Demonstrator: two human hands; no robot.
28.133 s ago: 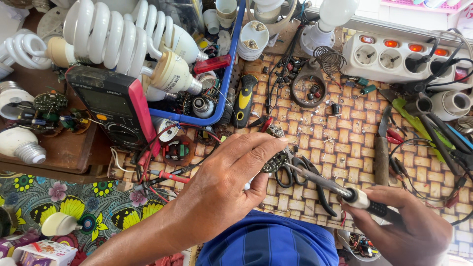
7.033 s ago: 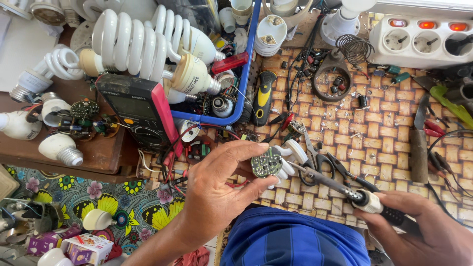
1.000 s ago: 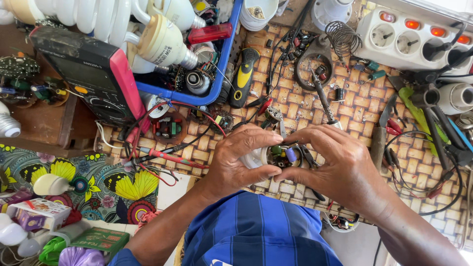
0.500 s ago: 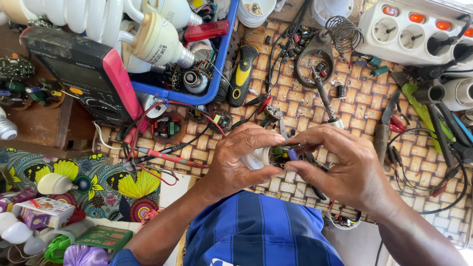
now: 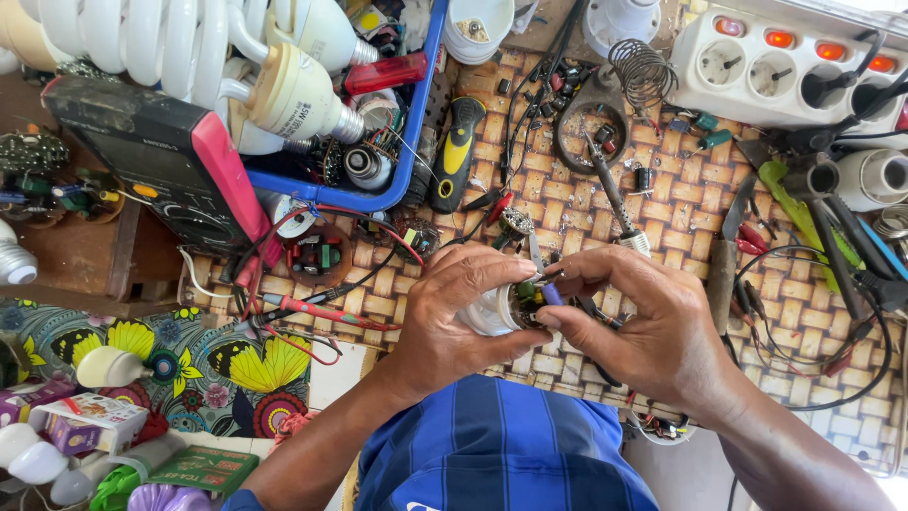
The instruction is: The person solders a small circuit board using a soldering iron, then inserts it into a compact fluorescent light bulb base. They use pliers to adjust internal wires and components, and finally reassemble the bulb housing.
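Head view: both hands meet over the woven straw mat [image 5: 567, 218] on the desk, near centre. Left hand [image 5: 454, 317] wraps round a small white plastic lamp base [image 5: 487, 317] w/ green circuit parts showing at its open end. Right hand [image 5: 643, 326] pinches at those parts w/ thumb & forefinger, touching the base. Far left: black-and-red multimeter [image 5: 161, 161]; far right: white power strip [image 5: 785, 66]; blue tray [image 5: 416, 114] of spiral bulbs behind.

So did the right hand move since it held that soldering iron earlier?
Yes. The right hand has come up and left across the woven mat, meeting the left hand at the bulb base.
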